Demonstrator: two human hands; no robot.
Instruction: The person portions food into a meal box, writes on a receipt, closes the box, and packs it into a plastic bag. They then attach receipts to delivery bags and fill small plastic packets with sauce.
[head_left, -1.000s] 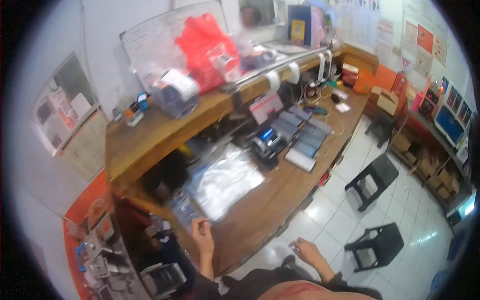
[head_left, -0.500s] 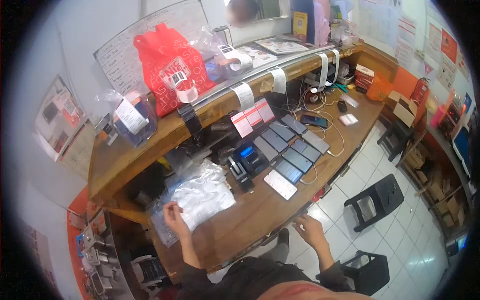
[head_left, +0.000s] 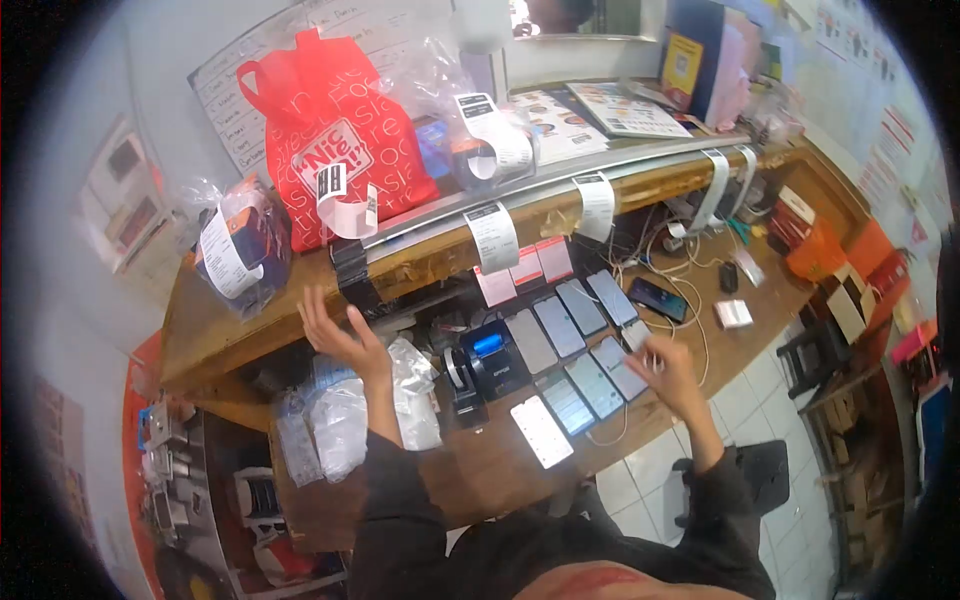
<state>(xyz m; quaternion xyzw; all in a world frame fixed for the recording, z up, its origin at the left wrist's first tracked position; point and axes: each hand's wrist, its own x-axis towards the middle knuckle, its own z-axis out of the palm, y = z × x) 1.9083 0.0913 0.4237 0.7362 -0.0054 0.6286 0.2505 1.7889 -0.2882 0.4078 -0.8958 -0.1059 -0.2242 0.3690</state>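
Observation:
My left hand is raised with its fingers spread, holding nothing, in front of the shelf edge near a band of black tape. Below it lie crumpled clear plastic bags. Loosely curled above the phone rows, my right hand partly covers a phone; nothing shows clearly in its fingers. Beside that one are a greenish-screen phone and a lit white-screen phone. A black receipt printer with a blue light stands left of the phones.
On the raised wooden shelf stand a red carrier bag and two wrapped parcels with receipts, one of them the left parcel. Paper receipts, including a long slip, hang over its edge. White cables tangle at right. A black stool stands on the tiles.
Both hands have risen and moved forward: the left from the plastic bags to the shelf edge, the right from beside the counter to over the phones. The view has shifted closer to the shelf.

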